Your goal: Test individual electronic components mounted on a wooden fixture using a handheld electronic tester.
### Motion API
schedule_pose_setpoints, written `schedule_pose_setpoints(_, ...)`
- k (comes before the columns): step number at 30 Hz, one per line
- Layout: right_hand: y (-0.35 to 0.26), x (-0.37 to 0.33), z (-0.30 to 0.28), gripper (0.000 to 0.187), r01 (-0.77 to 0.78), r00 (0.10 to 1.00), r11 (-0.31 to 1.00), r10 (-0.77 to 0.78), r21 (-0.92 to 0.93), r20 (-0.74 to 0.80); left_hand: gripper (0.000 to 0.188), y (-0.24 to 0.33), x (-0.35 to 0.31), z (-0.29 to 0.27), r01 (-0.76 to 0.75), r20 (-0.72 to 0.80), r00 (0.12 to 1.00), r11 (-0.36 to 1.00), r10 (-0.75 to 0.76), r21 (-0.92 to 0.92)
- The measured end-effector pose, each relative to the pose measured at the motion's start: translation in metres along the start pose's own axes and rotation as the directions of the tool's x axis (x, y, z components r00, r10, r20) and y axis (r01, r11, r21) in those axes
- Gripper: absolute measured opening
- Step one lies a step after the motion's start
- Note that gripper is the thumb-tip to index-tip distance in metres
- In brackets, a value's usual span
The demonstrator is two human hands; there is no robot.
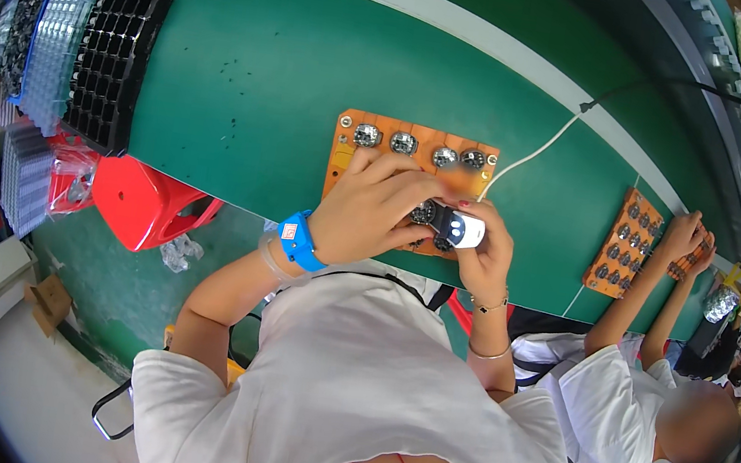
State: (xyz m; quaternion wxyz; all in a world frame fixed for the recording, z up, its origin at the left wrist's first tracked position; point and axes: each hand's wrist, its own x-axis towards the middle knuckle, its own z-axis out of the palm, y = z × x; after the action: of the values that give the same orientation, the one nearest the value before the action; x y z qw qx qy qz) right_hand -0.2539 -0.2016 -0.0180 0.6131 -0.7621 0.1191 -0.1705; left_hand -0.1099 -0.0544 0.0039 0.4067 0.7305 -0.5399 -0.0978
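Observation:
An orange tray [341, 153] lies on the green bench in front of me, holding several round, dark, shiny watch-like cases [404, 143]. My left hand [369, 205] bends over the tray's front half, its thumb and fingers closed around a round dark case [424, 211]. Beside it, my right hand [489, 253] grips a small black-and-white device [462, 230] with two white spots on its dark end. That dark end sits against or very near the round case; whether they touch, I cannot tell. My fingers hide part of the tray's middle.
A white cable [538, 151] runs from behind my right hand to the bench's far edge. Tiny dark bits [234, 122] lie scattered at left, near a black gridded tray [117, 44]. A red stool [142, 204] stands below. At right, a co-worker's hands [684, 240] work near another orange tray [623, 243].

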Motion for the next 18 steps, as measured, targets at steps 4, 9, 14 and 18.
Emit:
schedule_pose_setpoints(4,0.003,-0.002,-0.001,0.03,0.001,1.0,1.0,-0.001,-0.012,0.012,0.048,-0.004,-0.003,0.0,0.017,-0.009,1.0,0.999,-0.017,-0.034)
schedule_pose_setpoints(9,0.004,-0.006,-0.006,0.042,0.01,0.929,0.966,0.087,0.259,-0.36,0.044,-0.009,-0.002,0.008,0.043,0.058,0.997,0.995,-0.048,0.089)
schedule_pose_setpoints(14,-0.003,-0.006,-0.015,0.04,-0.003,0.973,0.988,0.038,0.151,-0.228,0.036,-0.009,-0.008,0.0,0.073,0.005,0.997,0.986,-0.074,0.151)
schedule_pose_setpoints(18,-0.005,0.003,-0.007,0.033,0.04,0.998,0.999,-0.041,-0.017,-0.037,0.032,-0.016,-0.014,-0.014,0.121,0.061,0.989,0.968,-0.138,0.219)
